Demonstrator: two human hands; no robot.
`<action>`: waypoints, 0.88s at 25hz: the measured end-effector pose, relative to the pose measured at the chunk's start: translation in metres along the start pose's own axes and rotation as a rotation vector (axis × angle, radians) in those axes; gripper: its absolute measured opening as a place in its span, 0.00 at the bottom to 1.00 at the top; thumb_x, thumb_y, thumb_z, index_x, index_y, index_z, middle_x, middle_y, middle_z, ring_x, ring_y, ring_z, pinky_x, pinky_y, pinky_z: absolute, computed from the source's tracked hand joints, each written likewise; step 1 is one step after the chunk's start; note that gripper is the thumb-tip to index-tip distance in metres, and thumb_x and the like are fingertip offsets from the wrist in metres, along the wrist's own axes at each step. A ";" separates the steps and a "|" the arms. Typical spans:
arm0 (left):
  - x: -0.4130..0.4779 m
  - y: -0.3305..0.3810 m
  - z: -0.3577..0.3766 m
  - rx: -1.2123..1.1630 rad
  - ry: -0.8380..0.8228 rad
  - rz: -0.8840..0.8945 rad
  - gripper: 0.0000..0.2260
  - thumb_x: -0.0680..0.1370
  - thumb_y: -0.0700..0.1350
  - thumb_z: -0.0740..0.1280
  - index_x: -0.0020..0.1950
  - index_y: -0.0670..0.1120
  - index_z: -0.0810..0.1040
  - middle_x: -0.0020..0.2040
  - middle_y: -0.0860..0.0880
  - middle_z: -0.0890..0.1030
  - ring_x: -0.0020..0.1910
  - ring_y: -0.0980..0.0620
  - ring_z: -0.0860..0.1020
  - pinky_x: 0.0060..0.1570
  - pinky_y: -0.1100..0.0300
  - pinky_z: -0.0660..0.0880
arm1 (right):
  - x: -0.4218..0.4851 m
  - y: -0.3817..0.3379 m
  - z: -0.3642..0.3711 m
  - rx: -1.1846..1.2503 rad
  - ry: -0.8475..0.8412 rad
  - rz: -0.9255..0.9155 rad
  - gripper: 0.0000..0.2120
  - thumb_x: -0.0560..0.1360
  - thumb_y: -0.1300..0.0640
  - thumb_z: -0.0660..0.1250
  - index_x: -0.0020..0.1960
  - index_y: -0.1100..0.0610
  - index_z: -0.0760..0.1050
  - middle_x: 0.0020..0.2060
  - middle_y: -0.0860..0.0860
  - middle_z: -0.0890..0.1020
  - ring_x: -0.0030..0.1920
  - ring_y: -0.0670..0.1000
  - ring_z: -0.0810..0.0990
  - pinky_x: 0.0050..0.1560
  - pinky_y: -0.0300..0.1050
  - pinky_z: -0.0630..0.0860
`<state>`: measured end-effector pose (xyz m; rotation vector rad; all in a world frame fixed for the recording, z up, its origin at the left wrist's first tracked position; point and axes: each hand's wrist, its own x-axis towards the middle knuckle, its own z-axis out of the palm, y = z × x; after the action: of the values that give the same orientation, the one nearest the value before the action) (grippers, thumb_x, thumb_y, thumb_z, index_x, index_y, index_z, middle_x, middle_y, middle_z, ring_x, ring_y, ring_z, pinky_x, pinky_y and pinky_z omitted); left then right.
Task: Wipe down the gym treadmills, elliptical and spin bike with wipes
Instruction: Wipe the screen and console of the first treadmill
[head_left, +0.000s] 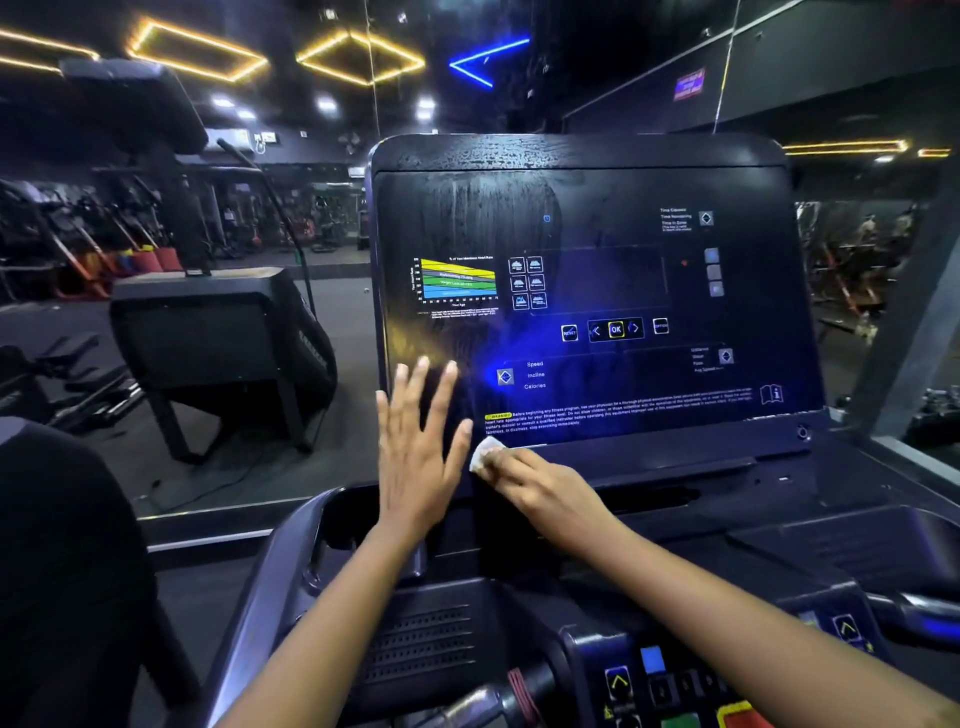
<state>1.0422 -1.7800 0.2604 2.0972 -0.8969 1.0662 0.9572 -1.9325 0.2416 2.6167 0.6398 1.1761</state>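
A treadmill's dark console panel (597, 249) fills the middle of the view, printed with a heart-rate chart, buttons and a warning line. Wet streaks show on its left half. My left hand (418, 441) lies flat with spread fingers against the panel's lower left corner. Just to its right, my right hand (540, 486) grips a small white wipe (485, 453) and presses it on the panel's bottom edge. Most of the wipe is hidden under my fingers.
Below the panel sit the treadmill's lower control buttons (654, 675) and a handlebar (498, 696). A mirror wall behind reflects gym machines and ceiling lights. Another machine (218, 332) stands to the left. A dark object (62, 571) fills the lower left corner.
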 end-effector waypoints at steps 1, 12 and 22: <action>-0.003 0.000 0.005 0.072 -0.043 0.092 0.25 0.80 0.54 0.54 0.76 0.50 0.57 0.76 0.45 0.59 0.76 0.46 0.52 0.73 0.49 0.43 | -0.011 0.010 -0.005 -0.009 -0.026 0.021 0.17 0.73 0.62 0.56 0.56 0.60 0.80 0.52 0.52 0.81 0.47 0.51 0.81 0.30 0.41 0.78; -0.007 -0.009 0.029 0.441 -0.075 0.271 0.25 0.80 0.58 0.48 0.76 0.51 0.60 0.76 0.44 0.60 0.75 0.42 0.57 0.71 0.41 0.53 | -0.027 0.018 0.003 0.124 -0.070 -0.032 0.18 0.75 0.60 0.56 0.61 0.57 0.77 0.55 0.53 0.80 0.54 0.52 0.78 0.33 0.42 0.79; -0.008 -0.008 0.029 0.430 -0.056 0.274 0.25 0.80 0.58 0.50 0.75 0.50 0.63 0.75 0.44 0.61 0.74 0.42 0.57 0.71 0.42 0.50 | -0.101 0.059 -0.037 0.071 -0.102 0.271 0.22 0.69 0.66 0.55 0.60 0.56 0.75 0.55 0.49 0.79 0.54 0.48 0.76 0.48 0.44 0.77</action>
<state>1.0579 -1.7954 0.2380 2.4071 -1.0817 1.4548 0.8878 -2.0311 0.2206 2.8717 0.3199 1.0958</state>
